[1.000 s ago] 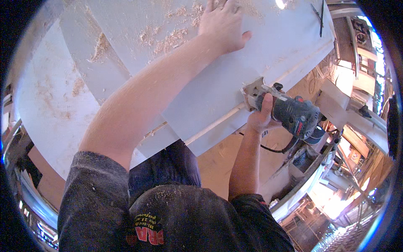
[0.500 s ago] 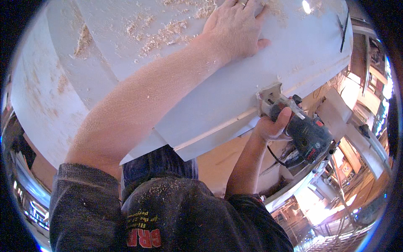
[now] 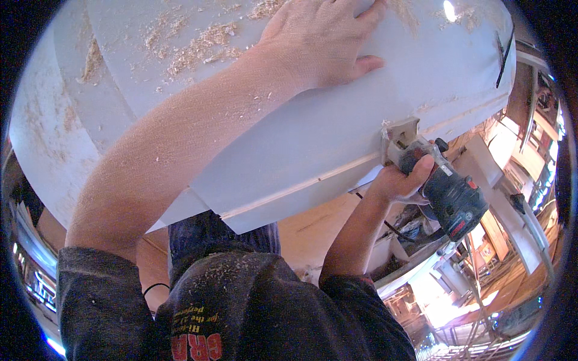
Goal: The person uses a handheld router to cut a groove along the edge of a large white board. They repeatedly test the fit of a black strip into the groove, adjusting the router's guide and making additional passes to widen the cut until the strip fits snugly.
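Observation:
My right hand (image 3: 404,180) is wrapped round a black trim router (image 3: 451,195) with a pale, dusty base. The router lies tilted with its base against the near edge of a white panel (image 3: 289,144); its bit is hidden from me. Along that edge runs a thin, light wood-coloured strip (image 3: 301,188). Flat on the panel's top rests my left hand (image 3: 328,45), fingers spread and thumb out, with nothing in it.
Heaps of wood shavings (image 3: 205,48) lie on the panel near my left forearm. A thin black strip (image 3: 504,57) is at the panel's far right. Below the router, a dark cord (image 3: 394,228) hangs. Boards and lumber (image 3: 524,234) stand to the right.
My right hand and the router have shifted slightly right along the panel edge. My left hand stays flat on the panel, a little further left in view.

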Motion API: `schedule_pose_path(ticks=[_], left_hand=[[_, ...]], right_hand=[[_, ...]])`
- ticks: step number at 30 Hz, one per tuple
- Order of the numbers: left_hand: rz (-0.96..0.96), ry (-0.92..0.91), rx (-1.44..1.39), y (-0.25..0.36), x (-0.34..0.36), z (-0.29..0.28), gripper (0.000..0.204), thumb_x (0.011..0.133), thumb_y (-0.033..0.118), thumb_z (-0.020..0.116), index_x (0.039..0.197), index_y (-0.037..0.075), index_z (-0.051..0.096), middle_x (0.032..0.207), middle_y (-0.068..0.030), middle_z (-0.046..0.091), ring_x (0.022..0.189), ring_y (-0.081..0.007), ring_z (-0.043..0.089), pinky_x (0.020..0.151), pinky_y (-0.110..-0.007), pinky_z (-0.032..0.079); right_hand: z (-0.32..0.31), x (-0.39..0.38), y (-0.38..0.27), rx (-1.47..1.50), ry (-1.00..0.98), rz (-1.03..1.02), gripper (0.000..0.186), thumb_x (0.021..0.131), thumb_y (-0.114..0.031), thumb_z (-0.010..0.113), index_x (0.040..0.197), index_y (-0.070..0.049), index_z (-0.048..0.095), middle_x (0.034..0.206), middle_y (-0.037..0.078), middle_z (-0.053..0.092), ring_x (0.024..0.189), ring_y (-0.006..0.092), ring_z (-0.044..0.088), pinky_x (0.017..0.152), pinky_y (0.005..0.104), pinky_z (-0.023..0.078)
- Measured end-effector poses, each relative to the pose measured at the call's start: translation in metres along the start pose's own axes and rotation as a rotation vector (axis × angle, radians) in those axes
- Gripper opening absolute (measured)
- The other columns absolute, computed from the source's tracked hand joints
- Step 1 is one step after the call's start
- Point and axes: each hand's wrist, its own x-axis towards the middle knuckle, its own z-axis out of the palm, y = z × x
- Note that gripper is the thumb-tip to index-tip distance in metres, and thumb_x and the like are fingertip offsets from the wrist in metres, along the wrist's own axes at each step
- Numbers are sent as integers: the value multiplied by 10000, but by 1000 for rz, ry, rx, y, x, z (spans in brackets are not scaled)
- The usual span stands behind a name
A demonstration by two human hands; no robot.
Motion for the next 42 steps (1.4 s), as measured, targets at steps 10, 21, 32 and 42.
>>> schedule_pose_path(ticks=[10, 21, 32, 42], left_hand=[[16, 151, 59, 6, 10, 16, 755, 954, 487, 632, 1479, -33, 478, 1600, -251, 351, 1559, -376, 216, 1300, -514, 133], [-14, 110, 159, 20, 10, 6, 799, 894, 515, 689, 1462, -13, 496, 1595, -300, 330, 1549, -444, 202, 1278, -565, 155], [-26, 94, 249, 19, 13, 12, 889, 853, 547, 739, 1527, 44, 453, 1631, -267, 300, 1545, -434, 230, 1266, -583, 183], [-66, 5, 300, 24, 20, 8, 915, 901, 555, 709, 1614, 119, 336, 1712, -173, 171, 1596, -348, 131, 1292, -555, 136]], right_hand=[[-6, 56, 23, -13, 81, 134, 594, 756, -152, 835, 1245, -16, 527, 1135, 175, 650, 940, 280, 688, 831, 497, 642], [-6, 117, 44, -85, 78, 65, 424, 777, -160, 843, 1073, 36, 611, 1036, 156, 689, 837, 233, 691, 752, 392, 632], [-15, 192, 87, -75, -12, -118, 374, 808, -64, 819, 1103, 65, 630, 997, 147, 720, 804, 209, 695, 675, 348, 593], [-26, 258, 115, -137, 15, -244, 507, 768, -64, 886, 1185, 49, 622, 1067, 132, 717, 898, 215, 701, 783, 343, 590]])
